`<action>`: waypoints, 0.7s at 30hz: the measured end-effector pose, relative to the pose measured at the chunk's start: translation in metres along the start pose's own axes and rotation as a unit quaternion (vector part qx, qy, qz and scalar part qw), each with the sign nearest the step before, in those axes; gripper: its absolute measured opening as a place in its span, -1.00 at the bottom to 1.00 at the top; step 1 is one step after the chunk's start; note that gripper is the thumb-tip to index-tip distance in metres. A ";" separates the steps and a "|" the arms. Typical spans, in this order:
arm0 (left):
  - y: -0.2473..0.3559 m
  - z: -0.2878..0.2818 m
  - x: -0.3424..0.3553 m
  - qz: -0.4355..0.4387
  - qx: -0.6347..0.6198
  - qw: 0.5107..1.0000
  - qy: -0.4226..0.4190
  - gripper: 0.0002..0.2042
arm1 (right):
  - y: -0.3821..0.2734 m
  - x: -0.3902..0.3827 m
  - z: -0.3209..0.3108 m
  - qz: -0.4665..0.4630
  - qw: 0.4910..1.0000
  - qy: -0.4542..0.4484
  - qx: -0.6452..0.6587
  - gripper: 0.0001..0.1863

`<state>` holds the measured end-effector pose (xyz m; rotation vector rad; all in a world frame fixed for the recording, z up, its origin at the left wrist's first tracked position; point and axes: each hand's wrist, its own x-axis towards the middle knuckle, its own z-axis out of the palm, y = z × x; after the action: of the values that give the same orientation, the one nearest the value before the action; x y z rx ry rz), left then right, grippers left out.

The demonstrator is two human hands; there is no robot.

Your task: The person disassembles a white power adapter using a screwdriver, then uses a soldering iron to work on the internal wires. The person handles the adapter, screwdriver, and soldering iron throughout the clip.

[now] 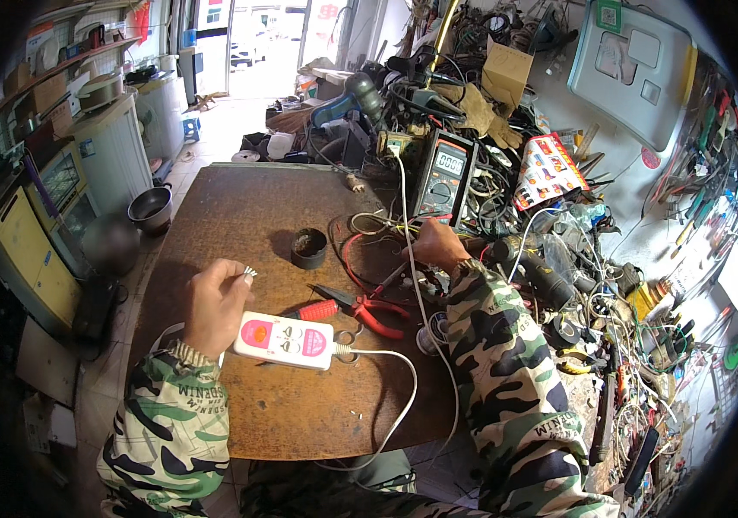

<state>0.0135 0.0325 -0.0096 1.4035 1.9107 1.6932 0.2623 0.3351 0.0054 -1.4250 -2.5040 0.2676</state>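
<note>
My left hand [218, 302] is raised above the table's left side, thumb and fingers pinched on small pale slivers [250, 272] too small to name. Just below it lies a white power strip [284, 340] with pink panels and an orange switch, its white cord [408, 380] looping right. My right hand [440, 245] reaches to the test leads [351, 250] below a digital multimeter [446, 177]; its fingers are closed, and what they hold is hidden. Red-handled pliers [369, 312] and a red-handled screwdriver [315, 311] lie between the hands.
A round dark cup [308, 249] stands on the brown wooden table [239, 203]. Tangled cables and tools [593, 293] crowd the right side. Solder-like wire on a spool [432, 335] sits by my right forearm. A pot [151, 209] stands left of the table.
</note>
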 end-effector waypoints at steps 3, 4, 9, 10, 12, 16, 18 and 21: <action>0.000 0.001 0.001 -0.003 -0.003 1.000 0.012 -0.91 | -0.002 -0.004 -0.014 0.019 0.998 -0.062 -0.008 -0.44; 0.001 0.001 0.001 -0.005 0.000 1.000 0.014 -0.91 | -0.003 -0.002 -0.016 0.041 0.995 -0.091 -0.018 -0.39; -0.001 0.001 0.002 0.003 0.004 1.000 0.009 -0.91 | -0.015 -0.018 -0.023 0.148 0.989 -0.015 -0.028 -0.44; 0.001 0.002 0.002 0.005 0.008 1.000 0.005 -0.91 | 0.000 -0.014 -0.021 0.122 0.991 0.039 -0.038 -0.54; 0.000 -0.001 0.000 -0.001 0.012 1.000 0.009 -0.90 | -0.013 -0.026 -0.045 0.064 0.994 0.043 -0.073 -0.65; 0.002 0.003 0.001 -0.003 -0.001 1.000 0.011 -0.89 | 0.037 -0.022 -0.045 -0.113 0.964 0.162 -0.176 -0.88; 0.000 0.002 0.000 -0.006 0.003 1.000 0.014 -0.89 | 0.038 -0.029 -0.046 -0.106 0.963 0.153 -0.196 -0.90; -0.004 0.001 0.000 -0.003 0.008 1.000 0.018 -0.89 | 0.034 -0.035 -0.038 -0.123 0.988 0.081 -0.050 -0.82</action>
<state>0.0117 0.0337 -0.0130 1.3813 1.9497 1.7158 0.3182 0.3236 0.0281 -1.1045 -2.5534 -0.0207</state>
